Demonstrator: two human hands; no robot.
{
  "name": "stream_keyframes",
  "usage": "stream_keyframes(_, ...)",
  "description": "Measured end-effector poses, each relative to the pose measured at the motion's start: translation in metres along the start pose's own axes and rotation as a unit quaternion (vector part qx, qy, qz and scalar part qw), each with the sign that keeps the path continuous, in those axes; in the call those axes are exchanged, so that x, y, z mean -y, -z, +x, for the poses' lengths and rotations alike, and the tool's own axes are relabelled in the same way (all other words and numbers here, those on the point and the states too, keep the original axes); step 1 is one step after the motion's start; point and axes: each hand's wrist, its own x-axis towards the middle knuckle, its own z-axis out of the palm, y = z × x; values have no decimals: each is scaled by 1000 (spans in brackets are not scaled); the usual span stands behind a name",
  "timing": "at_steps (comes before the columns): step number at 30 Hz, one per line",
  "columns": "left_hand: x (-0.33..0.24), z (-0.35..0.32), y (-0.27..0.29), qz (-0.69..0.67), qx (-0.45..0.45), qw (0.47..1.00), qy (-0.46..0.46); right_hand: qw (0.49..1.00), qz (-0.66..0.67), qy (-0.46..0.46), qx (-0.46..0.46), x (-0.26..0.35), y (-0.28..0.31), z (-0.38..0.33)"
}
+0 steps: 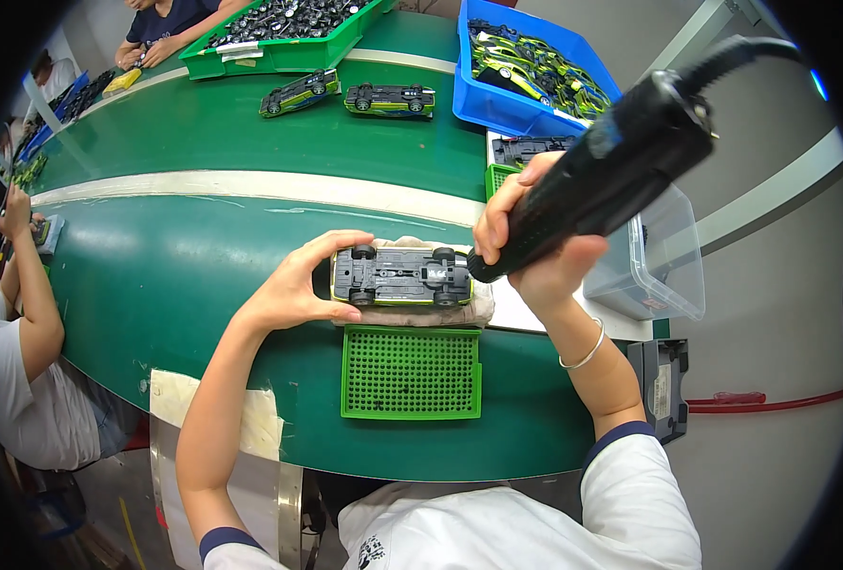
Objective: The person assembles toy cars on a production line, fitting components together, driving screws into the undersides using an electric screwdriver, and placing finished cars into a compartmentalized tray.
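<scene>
A toy car [397, 275] with a grey underside and yellow-green edges lies wheels up on a light cloth pad [483, 306]. My left hand [298, 283] grips its left end, thumb at the near side and fingers at the far side. My right hand [540, 252] is wrapped round a black electric screwdriver [621, 157], tilted with its cable end up to the right. The screwdriver's lower end is at the car's right end; its bit is hidden. Just nearer than the pad sits a green perforated tray [412, 372] with small dark pieces in some holes.
Two more upturned toy cars [390, 100] lie farther back on the green table [165, 256]. Beyond are a green bin [250, 59] of black wheel parts and a blue bin [526, 119] of car shells. A clear plastic box [663, 256] stands right. Co-workers sit left and at the back.
</scene>
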Motion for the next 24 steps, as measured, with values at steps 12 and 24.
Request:
stream_keyframes(12, -66, 24, -67, 213, -131, 950, -186, 970, 220, 99, -31, 33, -7, 2)
stream_keyframes(24, -59, 18, -74, 165, -126, 962, -177, 965, 248, 86, -21, 38, 1, 3)
